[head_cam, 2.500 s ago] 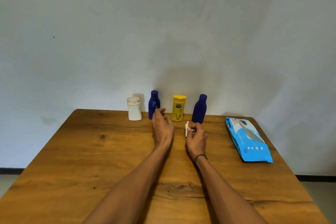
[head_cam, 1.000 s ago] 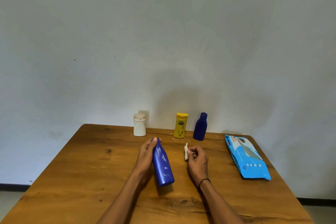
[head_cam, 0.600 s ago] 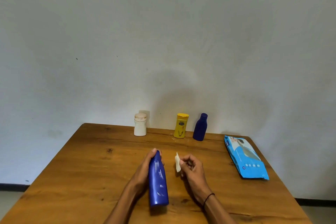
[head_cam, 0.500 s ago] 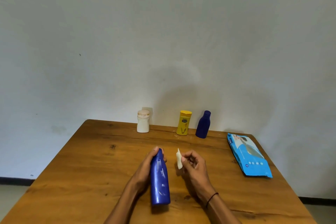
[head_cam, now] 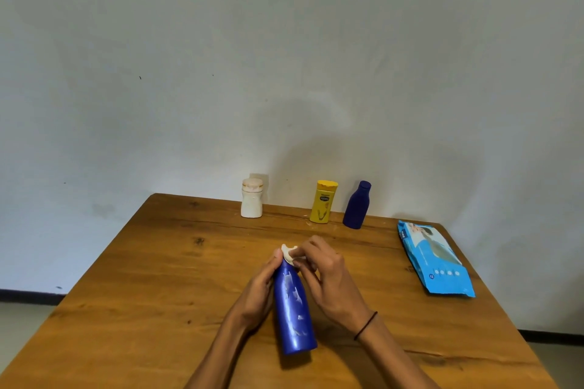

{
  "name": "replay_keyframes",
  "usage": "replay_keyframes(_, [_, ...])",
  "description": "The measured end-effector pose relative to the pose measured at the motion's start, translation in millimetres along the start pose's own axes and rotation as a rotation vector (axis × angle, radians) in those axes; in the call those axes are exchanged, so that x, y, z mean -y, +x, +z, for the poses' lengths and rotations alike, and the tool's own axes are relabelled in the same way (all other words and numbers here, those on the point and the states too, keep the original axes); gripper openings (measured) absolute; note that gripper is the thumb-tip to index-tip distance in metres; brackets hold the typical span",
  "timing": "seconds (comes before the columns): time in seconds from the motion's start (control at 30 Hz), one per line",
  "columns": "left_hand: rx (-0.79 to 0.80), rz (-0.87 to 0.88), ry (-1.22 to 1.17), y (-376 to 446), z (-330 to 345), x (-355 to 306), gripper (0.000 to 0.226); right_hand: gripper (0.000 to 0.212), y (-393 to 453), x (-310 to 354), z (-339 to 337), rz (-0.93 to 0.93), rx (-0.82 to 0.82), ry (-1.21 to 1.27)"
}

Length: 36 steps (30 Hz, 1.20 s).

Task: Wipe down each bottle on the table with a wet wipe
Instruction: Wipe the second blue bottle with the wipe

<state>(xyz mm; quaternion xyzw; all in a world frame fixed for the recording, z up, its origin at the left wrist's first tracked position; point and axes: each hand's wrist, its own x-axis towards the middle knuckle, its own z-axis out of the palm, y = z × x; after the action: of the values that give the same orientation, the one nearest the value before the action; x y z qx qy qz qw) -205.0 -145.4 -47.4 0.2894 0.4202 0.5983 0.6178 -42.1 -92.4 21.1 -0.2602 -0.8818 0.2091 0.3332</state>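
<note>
Four bottles in all — the blue bottle (head_cam: 294, 309) at lower centre, gripped by the left hand (head_cam: 256, 290), meets the wet wipe (head_cam: 288, 252) pinched in the right hand (head_cam: 328, 278), while three upper-centre bottles apparently await wiping.

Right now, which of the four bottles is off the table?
The larger blue bottle, tilted in the left hand; the white, yellow and darker blue bottles stand upright.

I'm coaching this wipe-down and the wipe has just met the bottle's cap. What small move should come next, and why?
Probably draw the wipe down from the cap along the blue bottle. The right hand pinches the wipe against the cap end, while the left hand holds the bottle tilted, so its body looks not yet wiped.
</note>
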Motion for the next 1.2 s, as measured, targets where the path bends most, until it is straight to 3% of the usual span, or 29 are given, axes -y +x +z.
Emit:
replay_keyframes(0.17, [0.036, 0.016, -0.065, -5, 1, 5, 0.068, 0.025, -12, 10, -5, -0.043, 0.078, 0.013])
replay_keyframes(0.37, [0.079, -0.012, -0.145, -12, -3, 5, 0.061, 0.010, -46, 16, -2, -0.124, 0.226, -0.028])
replay_keyframes(0.67, [0.036, 0.052, -0.069, -17, 18, 18, 0.052, 0.029, -26, 33, -5, -0.048, 0.015, -0.105])
replay_keyframes(1.0, [0.083, 0.018, 0.094, -22, 16, 4, 0.058, 0.026, -64, 19, -9, -0.377, 0.311, -0.368])
replay_keyframes(1.2, [0.075, -0.035, 0.172, -28, 27, 8, 0.058, 0.037, -59, 11, -9, -0.359, 0.057, -0.432])
